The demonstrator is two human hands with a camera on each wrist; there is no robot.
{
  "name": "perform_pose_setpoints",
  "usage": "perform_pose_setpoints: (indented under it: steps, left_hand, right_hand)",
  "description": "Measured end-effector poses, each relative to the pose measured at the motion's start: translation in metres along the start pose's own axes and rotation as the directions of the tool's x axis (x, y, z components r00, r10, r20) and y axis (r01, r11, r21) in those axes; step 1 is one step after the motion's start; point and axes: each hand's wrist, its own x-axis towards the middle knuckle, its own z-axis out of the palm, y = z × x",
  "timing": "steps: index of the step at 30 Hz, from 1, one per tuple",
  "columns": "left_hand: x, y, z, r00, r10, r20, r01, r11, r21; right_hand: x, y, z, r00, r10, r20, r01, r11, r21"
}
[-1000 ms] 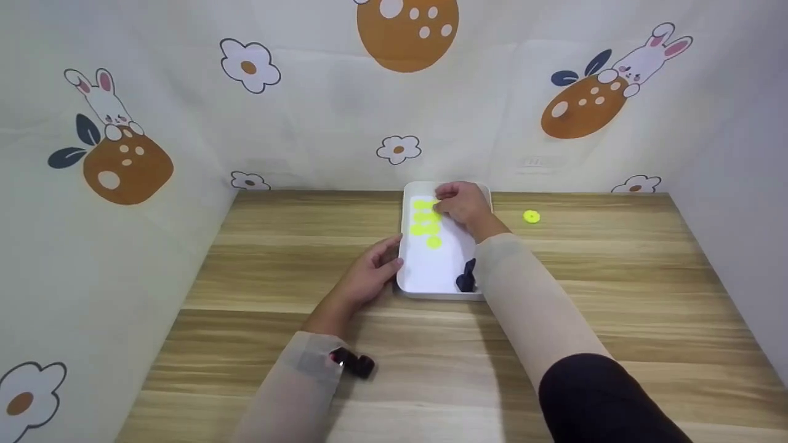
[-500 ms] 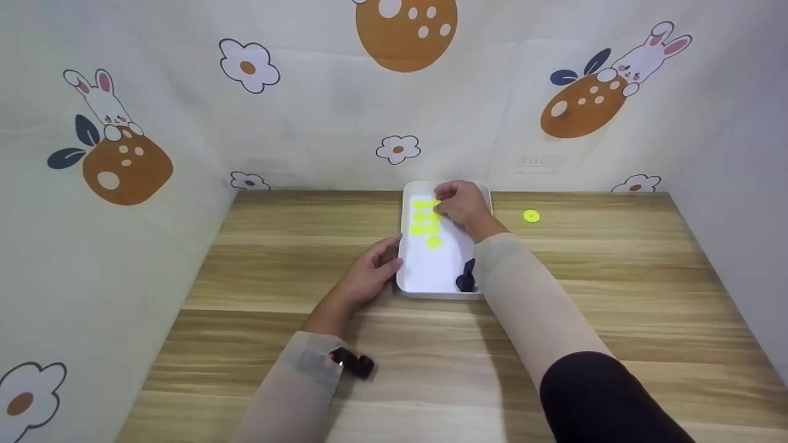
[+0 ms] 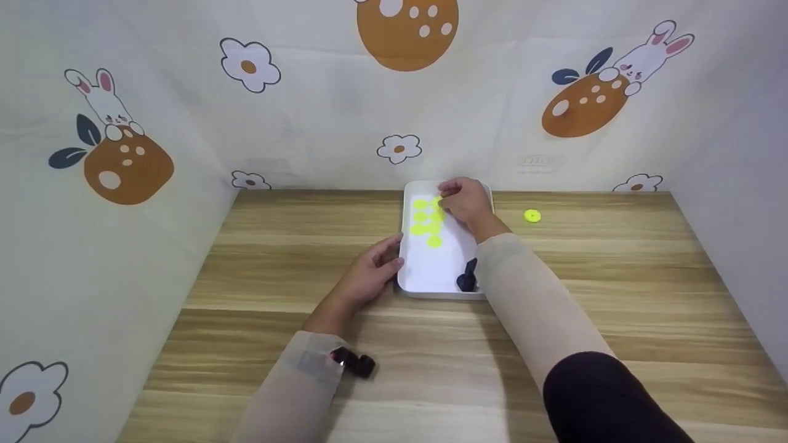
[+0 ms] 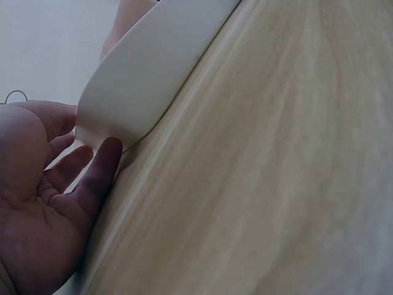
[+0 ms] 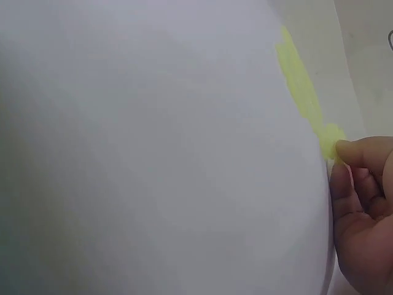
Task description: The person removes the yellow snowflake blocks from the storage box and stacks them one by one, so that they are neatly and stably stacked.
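Your right hand [image 3: 466, 201] pinches a yellow piece [image 5: 332, 133] in the white tray [image 3: 431, 269], far half.
Your left hand [image 3: 367, 277]: fingers relaxed, touching its left wall. Far rim sits just beside the patterned backdrop [image 3: 332, 117]. You have table [image 3: 615, 271] width both sides; a loose yellow disc [image 3: 532, 216] lies right of the tray.

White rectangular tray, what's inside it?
The white tray holds flat, rounded, bright-yellow pieces. The bare right hand and beige sleeve cover part of its right side; what's underneath can't be seen.

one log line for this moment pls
left hand touching white tray; right hand pinching yellow disc; more yellow discs in tray; one disc on table
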Motion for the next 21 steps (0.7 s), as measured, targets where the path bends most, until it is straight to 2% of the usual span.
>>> perform_pose_setpoints:
  steps: [4, 9, 17, 21]
  left_hand:
    - [0.000, 0.000, 0.000, 1.000, 0.003, 0.000, -0.003, 1.000, -0.005]
    - [0.000, 0.001, 0.001, 1.000, -0.006, 0.000, 0.006, 1.000, -0.013]
    - [-0.001, 0.001, 0.002, 1.000, -0.003, 0.001, 0.003, 1.000, -0.030]
    - [-0.001, 0.000, 0.002, 1.000, -0.001, 0.001, 0.001, 0.999, -0.045]
  right_hand:
    - [0.000, -0.002, -0.002, 0.999, 0.035, 0.006, -0.036, 0.992, 0.122]
    - [-0.004, -0.016, -0.007, 0.995, 0.098, 0.034, -0.103, 0.949, 0.299]
    - [-0.015, -0.046, -0.023, 0.997, 0.041, 0.072, -0.074, 0.837, 0.542]
    - [-0.027, -0.054, -0.035, 0.997, 0.008, 0.072, -0.048, 0.821, 0.569]
